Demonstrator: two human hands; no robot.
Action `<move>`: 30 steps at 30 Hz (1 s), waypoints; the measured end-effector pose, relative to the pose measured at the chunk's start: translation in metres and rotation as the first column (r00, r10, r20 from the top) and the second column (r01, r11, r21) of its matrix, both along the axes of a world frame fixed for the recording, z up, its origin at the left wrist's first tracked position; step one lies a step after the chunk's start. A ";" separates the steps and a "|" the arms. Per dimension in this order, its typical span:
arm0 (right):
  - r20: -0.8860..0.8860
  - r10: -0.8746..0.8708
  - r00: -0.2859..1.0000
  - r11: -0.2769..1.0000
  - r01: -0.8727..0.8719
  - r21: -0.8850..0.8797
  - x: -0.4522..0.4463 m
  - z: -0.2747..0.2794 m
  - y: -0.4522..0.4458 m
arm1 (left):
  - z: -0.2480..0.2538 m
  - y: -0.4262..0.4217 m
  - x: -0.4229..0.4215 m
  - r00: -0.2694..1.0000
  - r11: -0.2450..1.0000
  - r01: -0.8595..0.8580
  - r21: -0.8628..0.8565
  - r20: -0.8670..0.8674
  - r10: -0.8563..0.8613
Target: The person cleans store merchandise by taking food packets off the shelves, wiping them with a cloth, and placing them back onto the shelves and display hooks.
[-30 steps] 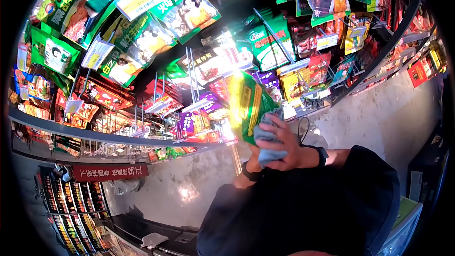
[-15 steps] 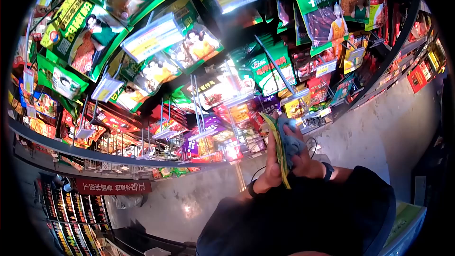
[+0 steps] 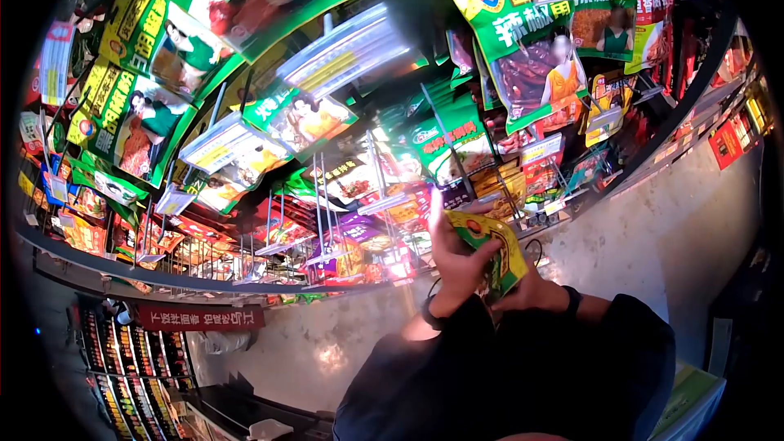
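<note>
A yellow and green seasoning packet [image 3: 508, 251] is in front of my body, its printed face turned toward me. My left hand [image 3: 459, 265] grips its left side, with the thumb across the front and a finger pointing up toward the shelf. Behind the packet's lower right edge is my right hand [image 3: 535, 290]; the packet covers most of its fingers. No blue-grey cloth shows now. Beyond my hands hang similar packets, including a green one with chili peppers [image 3: 539, 73] and a green and white one [image 3: 453, 135].
Metal hooks with price-tag holders [image 3: 347, 49] stick out from the rack toward me. A dark curved shelf edge [image 3: 163, 269] runs below the goods. Grey floor [image 3: 327, 359] lies beneath, and bottle shelves [image 3: 135, 367] stand at lower left, near a red sign [image 3: 200, 318].
The packet has turned from nearly edge-on to showing its printed face. The blue-grey cloth in my right hand has gone out of sight. My view has shifted slightly across the rack.
</note>
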State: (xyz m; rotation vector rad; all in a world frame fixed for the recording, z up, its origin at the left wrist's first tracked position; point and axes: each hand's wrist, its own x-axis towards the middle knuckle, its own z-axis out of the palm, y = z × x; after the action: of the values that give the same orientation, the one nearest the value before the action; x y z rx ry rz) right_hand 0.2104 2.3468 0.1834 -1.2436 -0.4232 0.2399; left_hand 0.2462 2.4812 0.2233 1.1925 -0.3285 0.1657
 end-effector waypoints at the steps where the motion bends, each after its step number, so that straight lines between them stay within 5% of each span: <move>1: -0.013 0.013 1.000 1.000 -0.013 0.024 0.006 -0.002 -0.006 | 0.013 -0.002 0.003 0.987 1.000 -0.013 0.008 -0.158 0.014; 5: 0.005 -0.041 0.999 0.998 0.041 0.052 0.023 -0.003 -0.027 | 0.034 0.001 0.019 0.968 0.976 0.037 0.213 -0.249 0.017; 6: 0.161 -0.058 0.985 0.997 0.066 -0.046 0.031 -0.012 -0.036 | 0.047 0.001 0.020 0.960 0.895 -0.070 0.441 -0.215 0.181; 9: 0.553 -0.218 0.804 0.869 0.418 -0.265 0.045 -0.036 -0.062 | 0.055 0.021 0.033 0.955 0.888 -0.168 0.428 -0.154 0.254; 12: 0.301 -0.420 0.856 0.896 0.443 -0.009 0.056 -0.021 -0.066 | 0.079 0.035 0.053 0.906 0.782 -0.342 0.522 -0.038 0.422; 16: 0.289 -0.421 0.860 0.892 0.450 -0.040 0.065 -0.021 -0.082 | 0.102 0.051 0.087 0.861 0.750 -0.503 0.431 0.168 0.481; 20: 0.186 -0.406 0.895 0.911 0.411 0.014 0.060 -0.019 -0.088 | 0.127 0.052 0.113 0.872 0.826 -0.490 0.279 0.154 0.465; 24: 0.208 -0.401 0.892 0.914 0.405 0.020 0.059 -0.026 -0.098 | 0.135 0.063 0.131 0.779 0.675 -0.619 0.403 0.200 0.595; 27: 0.232 -0.405 0.884 0.906 0.423 -0.028 0.057 -0.019 -0.108 | 0.144 0.057 0.133 0.776 0.754 -0.628 0.194 0.222 0.590; 30: 0.192 -0.407 0.893 0.903 0.425 -0.064 0.053 -0.013 -0.116 | 0.151 0.049 0.139 0.676 0.634 -0.737 0.235 0.270 0.686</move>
State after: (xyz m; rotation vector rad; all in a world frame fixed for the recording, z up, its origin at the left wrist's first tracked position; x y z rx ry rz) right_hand 0.2631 2.2312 0.1706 -1.4325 -0.2849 -0.2200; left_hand 0.3854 2.5307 0.3738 1.6047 0.0147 0.9478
